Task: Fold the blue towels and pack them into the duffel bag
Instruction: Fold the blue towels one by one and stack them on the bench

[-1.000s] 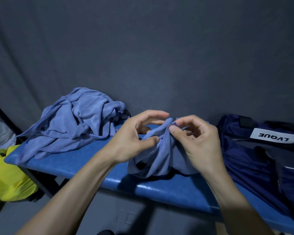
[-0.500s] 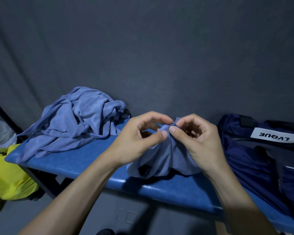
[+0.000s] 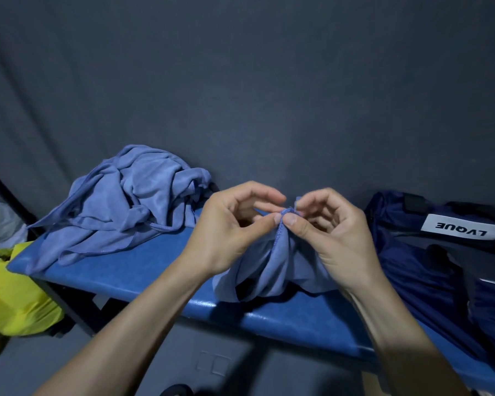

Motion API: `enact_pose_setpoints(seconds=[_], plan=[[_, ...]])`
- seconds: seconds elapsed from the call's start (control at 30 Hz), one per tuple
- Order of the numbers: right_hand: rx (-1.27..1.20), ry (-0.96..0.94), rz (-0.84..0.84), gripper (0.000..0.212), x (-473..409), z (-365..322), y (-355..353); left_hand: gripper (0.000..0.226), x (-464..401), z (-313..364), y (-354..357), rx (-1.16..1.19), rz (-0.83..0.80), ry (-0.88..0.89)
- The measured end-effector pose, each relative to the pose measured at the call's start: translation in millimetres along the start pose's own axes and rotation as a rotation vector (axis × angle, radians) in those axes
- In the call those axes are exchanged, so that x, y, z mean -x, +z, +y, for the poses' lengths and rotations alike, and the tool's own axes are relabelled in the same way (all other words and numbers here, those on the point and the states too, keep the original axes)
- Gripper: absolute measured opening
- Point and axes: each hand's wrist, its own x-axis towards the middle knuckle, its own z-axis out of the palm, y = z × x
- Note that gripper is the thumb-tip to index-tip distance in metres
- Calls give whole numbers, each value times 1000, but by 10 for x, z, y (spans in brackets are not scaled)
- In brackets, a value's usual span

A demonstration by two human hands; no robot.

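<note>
While your left hand [image 3: 229, 227] and right hand [image 3: 332, 232] each pinch the stitched hem of one blue towel [image 3: 277, 267] between thumb and forefinger, tips nearly touching, its bulk sags onto the blue bench [image 3: 143, 272]. Heaped towels [image 3: 126, 201] lie at the bench's left end; duffel bag [image 3: 429, 261] at its right.

Looks like a locker room or gym changing area, possibly a makeshift recording booth, though dim light leaves that unsure. Shown by a padded blue vinyl bench [image 3: 143, 271] on dark metal legs, set against a wrinkled grey fabric backdrop [image 3: 240, 95]. Also by a navy duffel bag [image 3: 429, 261] lying on the bench, crumpled blue towels [image 3: 132, 201] heaped beside it, and a yellow bag [image 3: 15, 298] on the floor.
</note>
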Motion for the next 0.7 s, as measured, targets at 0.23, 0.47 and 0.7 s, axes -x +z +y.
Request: enact_pose_setpoints(seconds=[0.23,0.47,0.7], plan=[[200,-84,28,18,-9,-24,4,43,24,-9,18,-373,-83,139],[142,-302,199,16,-116,-229,-56,32,-27,-263,-248,-785,96,46],[95,-300,294,16,-227,-233,-482,31,3,-195,-988,-693,-83,-468]])
